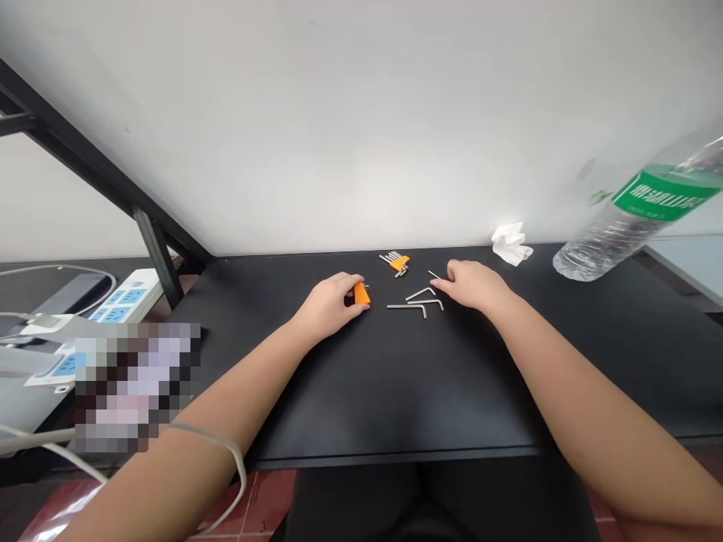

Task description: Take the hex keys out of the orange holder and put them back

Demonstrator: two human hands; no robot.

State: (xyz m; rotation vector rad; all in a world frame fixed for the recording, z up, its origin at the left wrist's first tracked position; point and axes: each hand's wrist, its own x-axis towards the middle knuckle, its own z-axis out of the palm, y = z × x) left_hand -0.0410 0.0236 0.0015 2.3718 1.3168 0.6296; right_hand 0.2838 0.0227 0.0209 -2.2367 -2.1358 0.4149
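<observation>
My left hand [330, 307] grips an orange hex key holder [362, 293] between thumb and fingers, with a small bit of metal showing at its right edge. To the right, my right hand [475, 284] pinches a thin hex key [434, 275] just above the table. Between the hands lie three loose L-shaped hex keys: a long one [404, 306] in front, a middle one [426, 302], and a shorter one [419, 293] behind. Farther back rests a second orange holder [399, 262] with several hex keys still in it.
The black table [407, 391] meets a white wall. A crumpled tissue [511, 243] and a large plastic bottle with a green label [666, 194] stand at the right. On the left are a power strip [127, 293], cables and a black metal frame [152, 252]. One cable [240, 459] loops over my left forearm.
</observation>
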